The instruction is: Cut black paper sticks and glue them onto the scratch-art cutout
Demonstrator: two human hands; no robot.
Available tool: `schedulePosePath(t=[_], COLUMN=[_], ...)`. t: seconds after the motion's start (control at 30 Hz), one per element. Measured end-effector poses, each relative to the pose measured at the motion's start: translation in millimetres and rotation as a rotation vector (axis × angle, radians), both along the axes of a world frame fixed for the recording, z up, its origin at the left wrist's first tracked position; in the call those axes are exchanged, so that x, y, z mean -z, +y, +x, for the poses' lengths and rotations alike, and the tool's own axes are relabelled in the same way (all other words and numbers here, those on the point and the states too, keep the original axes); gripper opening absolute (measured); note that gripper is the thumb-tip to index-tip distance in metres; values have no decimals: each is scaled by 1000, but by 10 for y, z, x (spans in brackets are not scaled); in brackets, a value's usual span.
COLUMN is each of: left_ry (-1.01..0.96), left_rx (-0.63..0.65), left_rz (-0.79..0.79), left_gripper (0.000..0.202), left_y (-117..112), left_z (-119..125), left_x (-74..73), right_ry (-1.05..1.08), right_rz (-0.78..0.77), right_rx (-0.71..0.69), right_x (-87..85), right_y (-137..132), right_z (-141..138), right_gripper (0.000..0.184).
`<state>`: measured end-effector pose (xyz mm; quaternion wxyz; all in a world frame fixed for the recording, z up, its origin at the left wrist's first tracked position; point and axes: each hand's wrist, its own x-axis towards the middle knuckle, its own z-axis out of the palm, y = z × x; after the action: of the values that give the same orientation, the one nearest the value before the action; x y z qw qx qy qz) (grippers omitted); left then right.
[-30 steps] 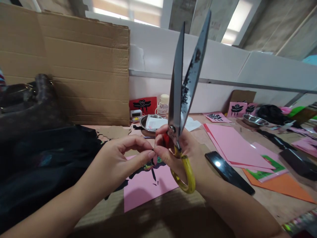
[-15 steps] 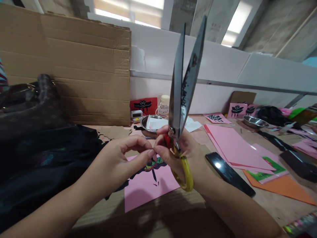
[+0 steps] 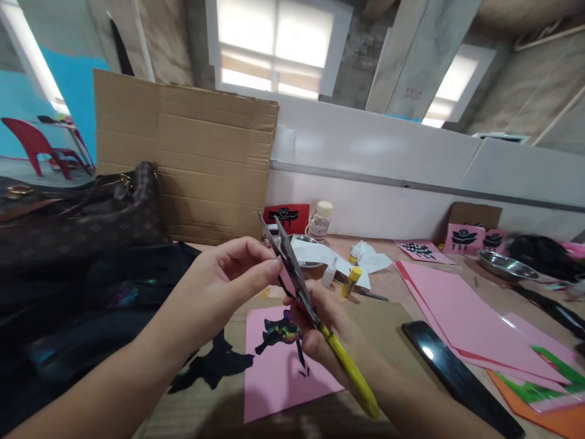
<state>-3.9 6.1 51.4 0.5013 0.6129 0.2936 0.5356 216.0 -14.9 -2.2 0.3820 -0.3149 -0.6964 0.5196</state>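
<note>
My right hand [image 3: 324, 323] is wrapped round a pair of yellow-handled scissors [image 3: 292, 271], blades slightly apart and pointing up and left. My left hand [image 3: 233, 274] is in a pinch beside the blades; what its fingertips hold is too small to make out. Below the hands lies a pink sheet [image 3: 269, 390] bearing a black cut-out with shiny coloured glitter [image 3: 282, 331] and a few thin black strips. A jagged piece of black scrap [image 3: 214, 364] rests to its left, touching the sheet's edge.
A brown cardboard panel [image 3: 214, 158] stands behind a patterned bag [image 3: 91, 213]. Rightward are a black phone [image 3: 457, 372], pink sheets [image 3: 452, 305] and a metal bowl [image 3: 507, 265]. A yellow glue stick [image 3: 351, 281] and a cream-lidded bottle [image 3: 322, 221] stand at the back.
The scissors have tipped from nearly upright to leaning left, with their blades brought down to my left fingertips. The view has shifted, showing more of the room and the black scrap.
</note>
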Motion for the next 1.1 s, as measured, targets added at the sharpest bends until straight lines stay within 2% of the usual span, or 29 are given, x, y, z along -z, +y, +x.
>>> schedulePosePath(t=[0.37,0.63,0.8,1.1], left_ry=[-1,27,33,57], left_rx=[32,26,37,-34], left_rz=[33,33,45,40], left_gripper=[21,23,23,22], left_y=[4,-26,-28,3], left_z=[61,84,88,106], left_x=[40,-40,-33,-16], right_ry=[46,50,63,7], right_rz=[74,72,56,111], right_rx=[-3,6,3,85], right_x=[69,108,127,93], right_y=[18,15,16,15], right_z=[-1,14,14,-24], right_gripper=[67,67,66,70])
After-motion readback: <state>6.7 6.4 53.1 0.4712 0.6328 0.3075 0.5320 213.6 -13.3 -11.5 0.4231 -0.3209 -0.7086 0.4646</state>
